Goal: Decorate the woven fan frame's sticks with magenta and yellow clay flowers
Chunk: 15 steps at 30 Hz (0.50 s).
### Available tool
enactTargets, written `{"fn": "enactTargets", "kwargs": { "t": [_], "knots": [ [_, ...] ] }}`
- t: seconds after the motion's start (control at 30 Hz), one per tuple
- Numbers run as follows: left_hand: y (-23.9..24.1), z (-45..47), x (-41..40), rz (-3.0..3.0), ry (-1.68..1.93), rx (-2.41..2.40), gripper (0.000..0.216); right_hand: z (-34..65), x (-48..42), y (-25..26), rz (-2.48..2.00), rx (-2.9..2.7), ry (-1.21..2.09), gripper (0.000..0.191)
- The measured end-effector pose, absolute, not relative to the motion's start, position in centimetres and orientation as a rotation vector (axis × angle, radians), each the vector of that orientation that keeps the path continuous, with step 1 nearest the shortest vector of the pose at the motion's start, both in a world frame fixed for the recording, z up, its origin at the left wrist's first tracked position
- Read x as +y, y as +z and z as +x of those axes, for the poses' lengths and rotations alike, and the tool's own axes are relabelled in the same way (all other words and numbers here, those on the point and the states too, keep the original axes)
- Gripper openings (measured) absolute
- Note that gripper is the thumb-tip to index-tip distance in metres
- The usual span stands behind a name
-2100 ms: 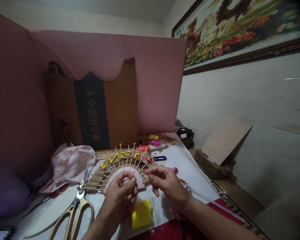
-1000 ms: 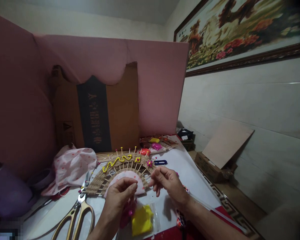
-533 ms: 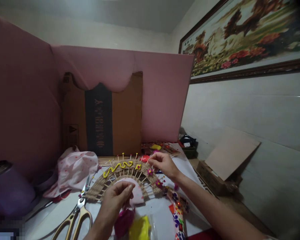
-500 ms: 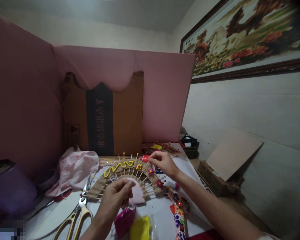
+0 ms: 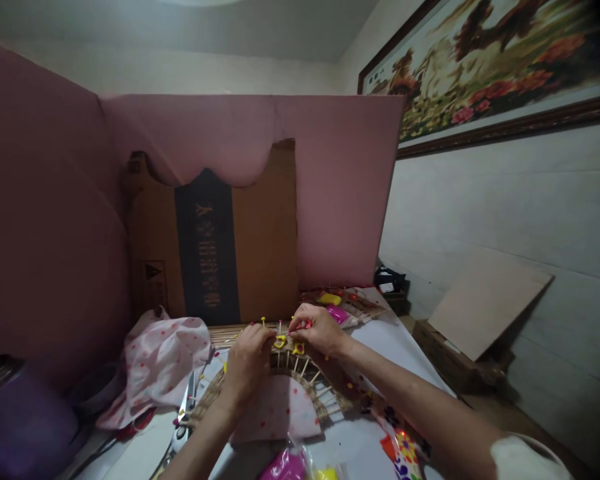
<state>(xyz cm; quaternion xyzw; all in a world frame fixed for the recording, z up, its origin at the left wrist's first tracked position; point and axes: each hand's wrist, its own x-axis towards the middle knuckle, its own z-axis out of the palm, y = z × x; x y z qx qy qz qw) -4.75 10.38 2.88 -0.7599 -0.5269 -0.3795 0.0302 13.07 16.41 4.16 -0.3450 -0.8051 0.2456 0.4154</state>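
Pink partition panels (image 5: 345, 200) rise behind a white-covered table (image 5: 395, 333), where the woven fan (image 5: 285, 369) lies near the middle, its dotted cloth half-disc (image 5: 300, 407) toward the person. It should prove light overall, springy in the twine and sticks and soft at the cloth; the slim stick ends look easy to knock or snap, so the broad woven band seems the safer hold. Both the left hand (image 5: 253, 353) and the right hand (image 5: 320, 331) are at its upper edge, fingers bent inward as if pinching; I cannot tell what, if anything, is between the tips. Half a second ago the left hand was lower, before the cloth half-disc, with only the right hand at the rim; now they nearly meet around the yellow trim (image 5: 280, 342)
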Motion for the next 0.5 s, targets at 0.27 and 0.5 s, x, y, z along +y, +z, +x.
{"fn": "enactTargets", "kwargs": {
  "t": [0.27,0.5],
  "knots": [
    [1.4,-4.8,11.7,-2.342,-1.108,-1.518,0.023,13.1,18.1,3.4,-0.844,-2.151,0.520,0.010],
    [0.8,-4.8,11.7,-2.290,-1.211,-1.408,0.020,13.1,18.2,2.9,-0.845,-2.180,0.478,0.010]
  ]
}}
